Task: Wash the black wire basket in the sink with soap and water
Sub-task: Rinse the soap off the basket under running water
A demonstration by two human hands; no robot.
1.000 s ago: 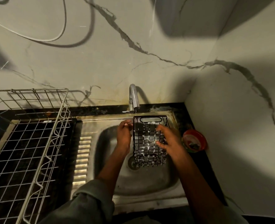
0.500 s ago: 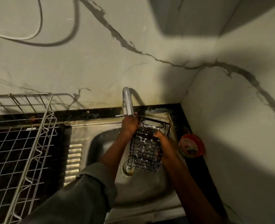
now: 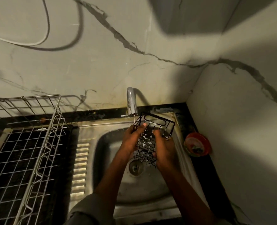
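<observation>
— Over the sink [image 3: 105,161], right under the tap [image 3: 131,103], is the black wire basket [image 3: 148,140]. See it? It is held up in the air, tipped, with its open top pointing to the back wall.

— Yes. Is that soap on it?

— White suds sit on the wires in the middle. A thin bit of water falls from the tap just by the basket's back corner.

— Who has hold of it?

— Both hands. The left hand [image 3: 132,138] grips the left side, with the fingers curled round the wires and one fingertip poking inside. The right hand [image 3: 164,149] holds the right side; its fingers are bent round the wires too, and the thumb is at the low edge.

— What is under it?

— The round drain [image 3: 135,167], down in the bowl of the sink. The basket does not touch it.

— And that red thing?

— A small red tub [image 3: 197,144] on the dark counter, right of the sink, close to the side wall. I cannot tell what is in it.

— And on the left?

— A big silver wire rack [image 3: 28,143]. It sits just beside the sink's ridged part. A white cable [image 3: 41,41] hangs in a loop on the wall up above.
</observation>
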